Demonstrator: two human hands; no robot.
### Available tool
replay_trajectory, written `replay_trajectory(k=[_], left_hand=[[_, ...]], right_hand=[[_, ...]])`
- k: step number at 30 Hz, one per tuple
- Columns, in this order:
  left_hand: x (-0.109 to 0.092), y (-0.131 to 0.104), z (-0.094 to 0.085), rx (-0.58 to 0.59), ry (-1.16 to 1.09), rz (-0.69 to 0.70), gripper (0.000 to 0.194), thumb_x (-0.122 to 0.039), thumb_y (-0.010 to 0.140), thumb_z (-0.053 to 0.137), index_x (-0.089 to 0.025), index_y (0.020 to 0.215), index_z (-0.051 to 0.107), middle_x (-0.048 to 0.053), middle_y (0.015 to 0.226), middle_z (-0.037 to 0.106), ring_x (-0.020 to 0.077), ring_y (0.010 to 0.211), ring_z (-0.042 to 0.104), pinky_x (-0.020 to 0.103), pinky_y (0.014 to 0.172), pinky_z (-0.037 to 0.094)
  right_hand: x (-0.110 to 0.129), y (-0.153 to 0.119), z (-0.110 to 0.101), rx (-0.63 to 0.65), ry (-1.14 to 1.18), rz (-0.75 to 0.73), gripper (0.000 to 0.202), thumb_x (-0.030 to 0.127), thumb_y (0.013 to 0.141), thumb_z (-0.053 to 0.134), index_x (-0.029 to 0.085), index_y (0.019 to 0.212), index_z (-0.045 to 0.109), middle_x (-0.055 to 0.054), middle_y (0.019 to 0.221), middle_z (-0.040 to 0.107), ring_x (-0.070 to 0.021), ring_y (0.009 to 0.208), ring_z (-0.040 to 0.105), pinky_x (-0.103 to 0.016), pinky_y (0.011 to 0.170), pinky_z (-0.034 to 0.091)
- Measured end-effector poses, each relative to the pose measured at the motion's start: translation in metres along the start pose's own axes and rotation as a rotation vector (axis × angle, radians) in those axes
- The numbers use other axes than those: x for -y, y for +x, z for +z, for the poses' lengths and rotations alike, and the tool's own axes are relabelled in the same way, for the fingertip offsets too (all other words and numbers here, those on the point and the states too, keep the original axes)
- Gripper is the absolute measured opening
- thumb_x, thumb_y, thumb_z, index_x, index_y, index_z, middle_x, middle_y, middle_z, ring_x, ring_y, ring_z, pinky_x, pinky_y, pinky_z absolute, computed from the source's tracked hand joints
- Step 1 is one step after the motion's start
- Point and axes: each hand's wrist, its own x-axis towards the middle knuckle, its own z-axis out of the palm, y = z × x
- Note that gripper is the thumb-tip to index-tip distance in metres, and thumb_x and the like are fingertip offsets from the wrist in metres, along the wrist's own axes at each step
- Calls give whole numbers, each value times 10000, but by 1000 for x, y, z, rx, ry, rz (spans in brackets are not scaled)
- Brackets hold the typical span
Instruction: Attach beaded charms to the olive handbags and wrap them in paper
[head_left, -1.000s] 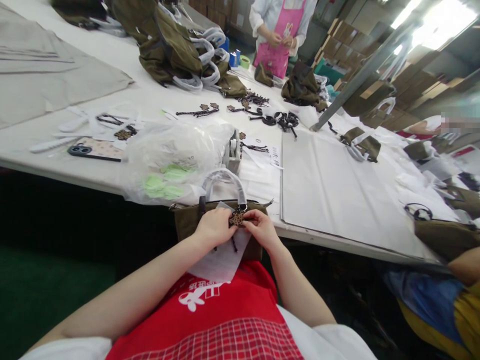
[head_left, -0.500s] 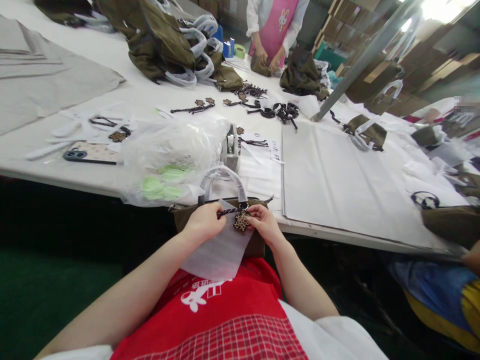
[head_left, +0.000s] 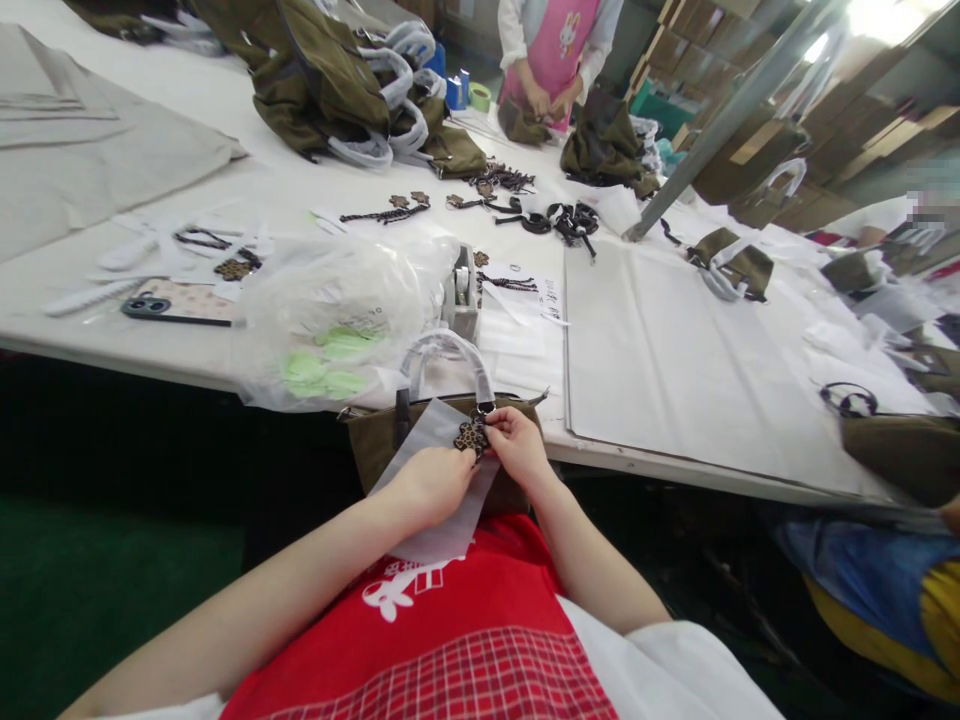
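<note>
An olive bag (head_left: 369,440) with a wrapped handle (head_left: 454,345) rests against the table's front edge, above my lap. A leopard-print charm (head_left: 470,434) hangs near the foot of the handle, over a translucent sheet (head_left: 442,515). My left hand (head_left: 439,484) is closed at the charm's lower edge, its fingertips on a dark cord there. Just right of the charm, my right hand (head_left: 517,445) pinches at its upper side, close to the handle ring. What exactly sits between the right fingertips is too small to tell.
A clear plastic bag (head_left: 337,300) with green pieces lies left of the handle, beside a phone (head_left: 180,302). Grey sheets (head_left: 675,350) cover the right. Behind are black straps (head_left: 574,225), olive bags (head_left: 322,90) and a person (head_left: 559,50). A metal pole (head_left: 720,125) slants upward.
My left hand has moved right and down, from the cord left of the charm to below it. The charm has shifted slightly left and up. My right fingers have moved slightly left.
</note>
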Motion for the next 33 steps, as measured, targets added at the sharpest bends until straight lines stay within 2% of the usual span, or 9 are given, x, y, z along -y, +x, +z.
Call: replay_trajectory(k=[8,10,12,14,18,21,24,28,33], left_hand=[[-6,-8,-3,19,-86,1,307,-312,918,401,-147,887,658,167,878,713,297,831,683,390,798,491],[1,-12,-14,-116,-104,-15,349,-436,916,429,-165,941,649,149,968,705,295,913,664,382,849,480],[15,-14,-27,-347,-79,-174,418,-511,878,488,-158,1062,614,156,1082,676,306,1024,624,385,910,455],[33,-13,-37,-451,-63,-371,470,-504,825,566,-136,1117,589,165,1103,665,313,1034,615,384,907,455],[56,1,-40,-287,-167,-446,458,-505,755,634,-150,1044,636,141,1030,704,303,937,661,342,819,484],[54,13,-34,-296,-268,-426,488,-537,692,687,-147,984,672,155,1021,718,340,998,651,351,849,479],[46,22,-29,-197,-764,-349,440,-517,668,722,-140,893,698,116,927,742,308,911,679,346,803,510],[44,28,-26,135,-1510,-380,336,-356,676,760,-107,891,693,102,848,753,219,730,701,322,710,551],[41,38,-20,269,-1694,-451,188,-236,799,643,-73,888,671,118,769,742,211,657,706,321,679,573]], right_hand=[[-8,-4,10,-148,-144,-185,294,337,712,690,202,933,551,-9,833,635,-132,654,611,-261,630,528],[-9,-3,9,-130,-67,-159,306,337,701,699,201,928,546,-3,817,627,-127,647,606,-257,629,522],[-10,-2,6,-99,24,-121,313,346,689,710,202,915,549,9,776,614,-127,648,600,-255,627,515],[-9,-1,5,-75,79,-93,330,362,671,728,203,906,559,21,746,602,-125,640,587,-251,615,505],[-6,0,5,-80,108,-74,359,386,631,761,199,875,574,34,701,584,-121,620,565,-245,594,484],[-3,0,4,-58,142,-58,372,400,619,772,200,863,576,36,686,587,-123,619,569,-251,604,485],[2,-1,-1,1,175,-31,382,401,609,784,200,858,575,36,675,604,-123,600,573,-256,605,483],[11,1,-11,96,167,16,374,379,616,788,190,857,575,29,671,633,-114,571,572,-231,548,451],[28,6,-20,187,55,29,331,343,625,782,188,835,579,33,640,631,-115,527,563,-213,464,416]])
